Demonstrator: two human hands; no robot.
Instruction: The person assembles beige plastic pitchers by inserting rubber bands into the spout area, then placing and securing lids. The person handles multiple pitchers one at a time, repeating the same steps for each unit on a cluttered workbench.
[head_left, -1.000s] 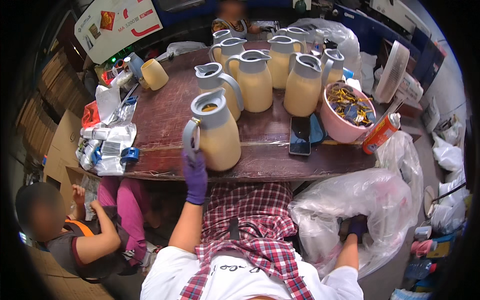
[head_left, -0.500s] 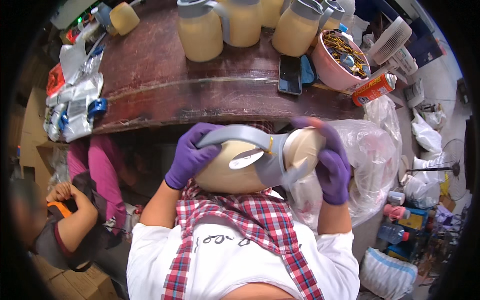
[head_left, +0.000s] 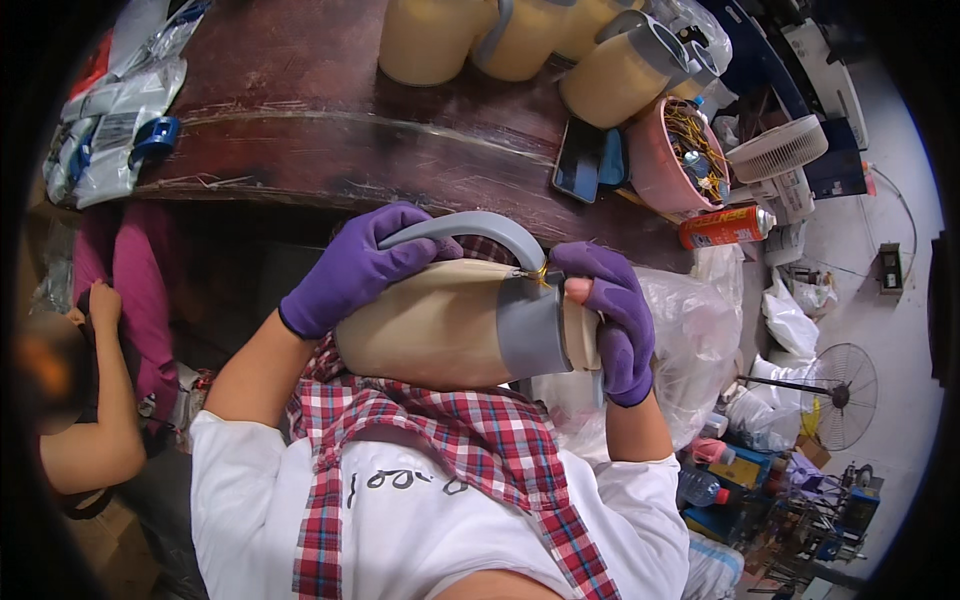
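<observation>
A beige thermos jug [head_left: 430, 325] with a grey collar lies on its side across my lap, its lid end to the right. My left hand [head_left: 375, 262], in a purple glove, is wrapped round the lower end of the grey handle [head_left: 480, 228]. My gloved right hand [head_left: 615, 310] curls over the beige lid [head_left: 580, 338], with one bare fingertip poking out of the glove. A gold tie [head_left: 541, 274] is fastened where the handle meets the collar. The lid's far side is hidden by my right hand.
Several similar jugs [head_left: 428, 40] stand on the dark wooden table [head_left: 330, 150]. Toward its right are a phone [head_left: 578, 160], a pink tub [head_left: 660, 160] of gold ties and an orange spray can [head_left: 727, 227]. Clear plastic bags [head_left: 690, 320] hang at my right. Another person [head_left: 95, 420] sits at left.
The jug has rolled so the oval white label is out of sight. My right hand, blurred before, now rests round the lid. The whole view has shifted and tilted.
</observation>
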